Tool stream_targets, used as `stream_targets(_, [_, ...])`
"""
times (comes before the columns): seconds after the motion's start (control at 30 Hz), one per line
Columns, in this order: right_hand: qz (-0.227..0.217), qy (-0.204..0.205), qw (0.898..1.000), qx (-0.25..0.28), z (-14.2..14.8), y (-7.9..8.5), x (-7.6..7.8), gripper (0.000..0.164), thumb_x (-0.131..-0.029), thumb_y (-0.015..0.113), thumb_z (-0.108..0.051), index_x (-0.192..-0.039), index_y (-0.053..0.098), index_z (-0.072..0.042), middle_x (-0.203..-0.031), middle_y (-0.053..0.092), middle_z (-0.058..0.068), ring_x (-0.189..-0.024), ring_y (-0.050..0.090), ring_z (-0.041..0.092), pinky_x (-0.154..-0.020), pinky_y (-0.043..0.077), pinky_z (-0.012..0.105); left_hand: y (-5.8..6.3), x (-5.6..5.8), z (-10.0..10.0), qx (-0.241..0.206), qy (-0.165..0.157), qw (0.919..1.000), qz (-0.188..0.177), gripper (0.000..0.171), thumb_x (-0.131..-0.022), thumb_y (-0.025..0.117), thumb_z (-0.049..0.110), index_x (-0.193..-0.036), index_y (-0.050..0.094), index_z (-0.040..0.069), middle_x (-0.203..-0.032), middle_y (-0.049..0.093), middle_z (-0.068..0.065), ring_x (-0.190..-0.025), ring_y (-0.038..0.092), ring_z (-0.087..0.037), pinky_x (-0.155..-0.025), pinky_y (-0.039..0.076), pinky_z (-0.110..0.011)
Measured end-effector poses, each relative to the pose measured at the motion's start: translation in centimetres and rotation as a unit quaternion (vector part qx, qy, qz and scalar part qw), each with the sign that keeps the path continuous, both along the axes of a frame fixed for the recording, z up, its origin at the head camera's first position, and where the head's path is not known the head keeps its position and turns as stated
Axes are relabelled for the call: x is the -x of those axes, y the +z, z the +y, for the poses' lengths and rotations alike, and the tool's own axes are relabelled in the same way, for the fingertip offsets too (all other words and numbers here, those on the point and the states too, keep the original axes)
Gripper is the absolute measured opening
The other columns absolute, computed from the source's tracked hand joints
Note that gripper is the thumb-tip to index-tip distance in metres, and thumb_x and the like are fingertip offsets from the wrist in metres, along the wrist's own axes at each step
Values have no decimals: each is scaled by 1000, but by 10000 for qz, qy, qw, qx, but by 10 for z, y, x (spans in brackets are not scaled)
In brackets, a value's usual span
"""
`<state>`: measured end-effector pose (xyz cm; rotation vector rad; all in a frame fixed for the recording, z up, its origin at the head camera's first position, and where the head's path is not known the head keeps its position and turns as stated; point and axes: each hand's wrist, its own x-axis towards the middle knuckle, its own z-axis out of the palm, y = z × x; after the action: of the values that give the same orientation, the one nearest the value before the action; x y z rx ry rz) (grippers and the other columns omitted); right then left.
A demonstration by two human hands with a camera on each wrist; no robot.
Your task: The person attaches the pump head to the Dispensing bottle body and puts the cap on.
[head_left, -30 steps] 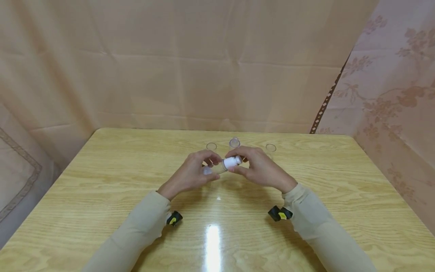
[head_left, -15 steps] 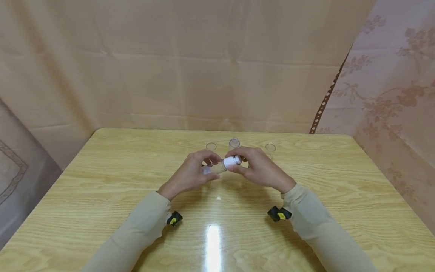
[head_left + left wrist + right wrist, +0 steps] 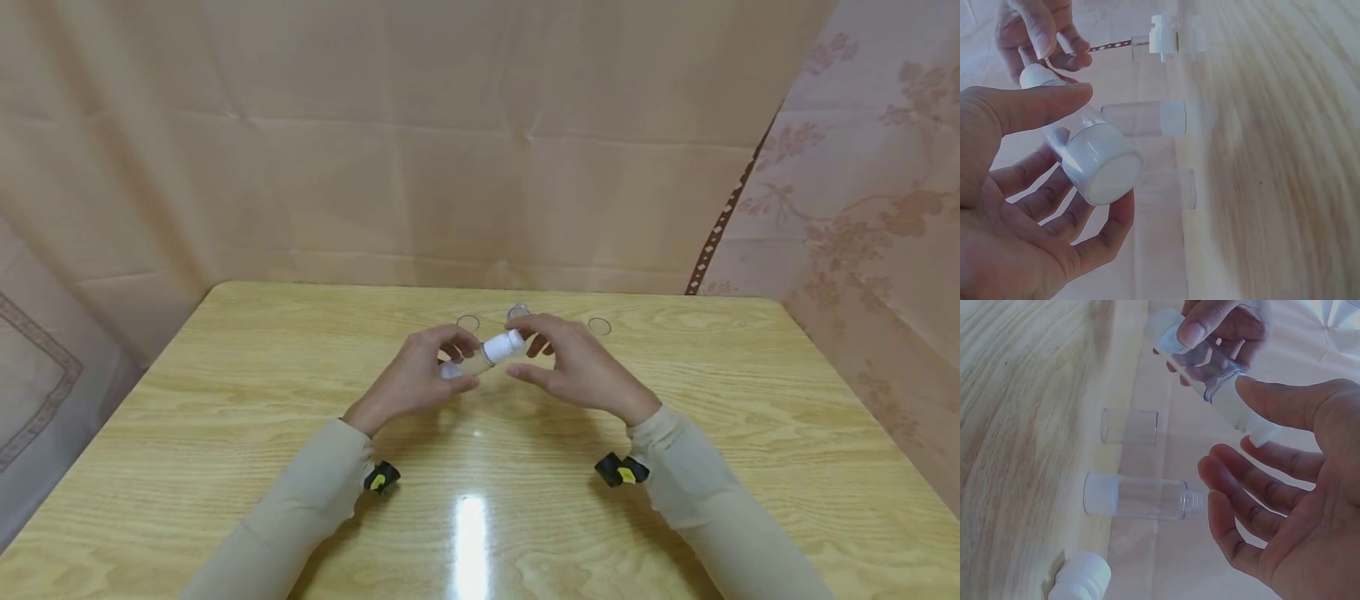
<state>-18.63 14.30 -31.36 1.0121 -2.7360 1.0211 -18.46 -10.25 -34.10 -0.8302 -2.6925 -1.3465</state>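
Note:
My left hand grips a small clear bottle above the table, thumb on one side and fingers on the other. The bottle lies tilted, its white base towards my left palm and its white pump top pointing up to the right. Around that top, my right hand is held with thumb and fingers spread. A gap shows between the right thumb and the top in the head view. In the right wrist view, the thumb and forefinger overlap the top's edges.
On the wooden table, a second clear bottle with a threaded neck stands behind the hands. Clear open cylinders stand on both sides of it, one at the left and one at the right. A loose white pump top is nearby.
The right fingers have loosened from the white pump top and spread apart. My left hand has drawn the bottle slightly left and up.

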Motion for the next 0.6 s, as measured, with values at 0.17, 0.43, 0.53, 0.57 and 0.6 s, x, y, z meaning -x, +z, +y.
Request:
stream_targets(0.17, [43,-99,9999,69,-1,2,-1,53,-91,79,-16,-137,58,-2,-115,67,10,-93,66,25,-80,56,46,5,0,-8,-154,208,9996,-117,38,-83,83,5,-117,66,0,-111,68,-15,-101,64,-30,-88,55,-45])
stream_targets(0.43, [208,-191,9992,-279,-5,7,2,49,-92,77,-20,-136,59,-5,-114,68,7,-91,67,23,-74,55,40,4,0,-27,-378,771,9954,-420,40,-83,85,9,-118,65,4,-112,67,-12,-101,65,-29,-85,55,-46])
stream_targets(0.53, [244,-182,9980,-561,-9,10,4,46,-94,76,-23,-134,61,-5,-114,68,6,-92,66,23,-75,55,38,2,-1,-33,-501,967,9923,-582,42,-83,85,10,-119,64,2,-113,66,-13,-103,64,-30,-85,56,-45])
stream_targets(0.57, [265,-168,9974,-655,-11,11,4,45,-95,75,-24,-133,62,-6,-113,68,6,-92,65,23,-75,54,38,1,-1,-35,-544,1026,9912,-629,43,-83,84,10,-120,64,1,-114,66,-14,-103,64,-31,-85,56,-44])
stream_targets(0.6, [299,-149,9967,-740,-13,12,5,44,-95,75,-24,-132,62,-6,-113,68,6,-92,65,23,-75,54,38,1,-1,-36,-597,1073,9902,-671,43,-84,84,10,-120,63,1,-114,66,-15,-104,64,-32,-85,56,-44])
